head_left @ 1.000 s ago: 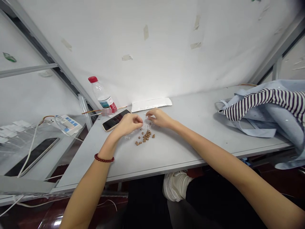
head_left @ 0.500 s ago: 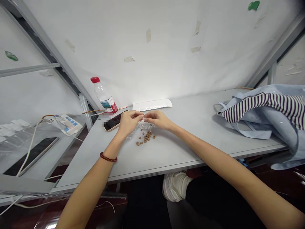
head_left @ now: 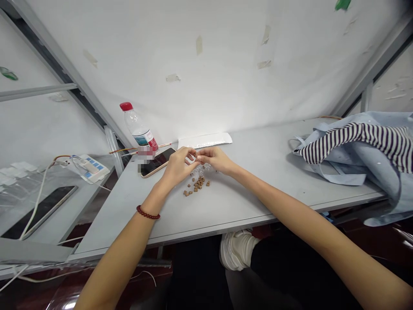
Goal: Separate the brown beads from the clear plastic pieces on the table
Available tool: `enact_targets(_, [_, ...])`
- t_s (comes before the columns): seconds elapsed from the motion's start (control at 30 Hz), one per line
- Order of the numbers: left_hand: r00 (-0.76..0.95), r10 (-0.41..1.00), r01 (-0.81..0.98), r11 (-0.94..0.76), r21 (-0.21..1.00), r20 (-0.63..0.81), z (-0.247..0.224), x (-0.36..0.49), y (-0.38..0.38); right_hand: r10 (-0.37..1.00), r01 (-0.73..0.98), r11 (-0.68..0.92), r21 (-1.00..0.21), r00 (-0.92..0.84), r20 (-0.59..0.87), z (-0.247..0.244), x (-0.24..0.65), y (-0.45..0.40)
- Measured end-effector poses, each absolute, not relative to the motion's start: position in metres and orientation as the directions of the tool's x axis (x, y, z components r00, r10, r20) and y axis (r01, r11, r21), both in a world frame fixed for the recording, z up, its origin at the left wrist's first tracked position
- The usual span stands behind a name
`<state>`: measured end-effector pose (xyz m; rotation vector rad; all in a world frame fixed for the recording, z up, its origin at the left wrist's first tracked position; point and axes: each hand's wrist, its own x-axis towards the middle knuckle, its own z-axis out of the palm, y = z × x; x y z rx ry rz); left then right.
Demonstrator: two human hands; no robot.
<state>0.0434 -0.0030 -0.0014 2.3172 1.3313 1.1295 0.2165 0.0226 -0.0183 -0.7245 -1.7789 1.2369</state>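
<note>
Several small brown chunks (head_left: 199,184) lie loose on the grey table (head_left: 232,198), just below my hands. My left hand (head_left: 181,164), with a red bead bracelet (head_left: 148,213) on its wrist, has its fingers pinched on something I cannot make out. Its fingertips meet those of my right hand (head_left: 217,160), which is also closed in a pinch; a small brownish thing shows between the two. Clear crinkled plastic (head_left: 196,172) lies under both hands, partly hidden by them. A black-screened phone (head_left: 156,163) rests left of my left hand.
A red-capped bottle (head_left: 138,129) stands at the back left, and a flat white packet (head_left: 204,140) lies by the wall. On the right is a pale blue cloth bag (head_left: 342,165) with striped fabric. A power strip (head_left: 93,168) and another phone (head_left: 40,212) are far left.
My left hand has moved slightly right and its fingers are more arched. A brownish thing now shows between the fingertips. The view has shifted a little.
</note>
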Motion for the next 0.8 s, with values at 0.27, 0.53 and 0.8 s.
enact_targets(0.27, [0.335, 0.752, 0.648, -0.621, 0.441, 0.568, -0.003, 0.043, -0.003, 0.807, 0.028, 0.387, -0.922, -0.493, 0.324, -0.018, 0.215, 0.020])
enact_targets(0.53, [0.265, 0.950, 0.791, -0.311, 0.527, 0.163, 0.024, 0.003, -0.002, 0.781, 0.640, 0.623, -0.450, -0.473, 0.407, -0.025, 0.220, 0.032])
enact_targets(0.8, [0.258, 0.876, 0.882, -0.042, 0.469, -0.407, 0.035, -0.019, -0.011, 0.704, 0.512, 0.689, -0.514, -0.640, 0.306, -0.017, 0.218, 0.022])
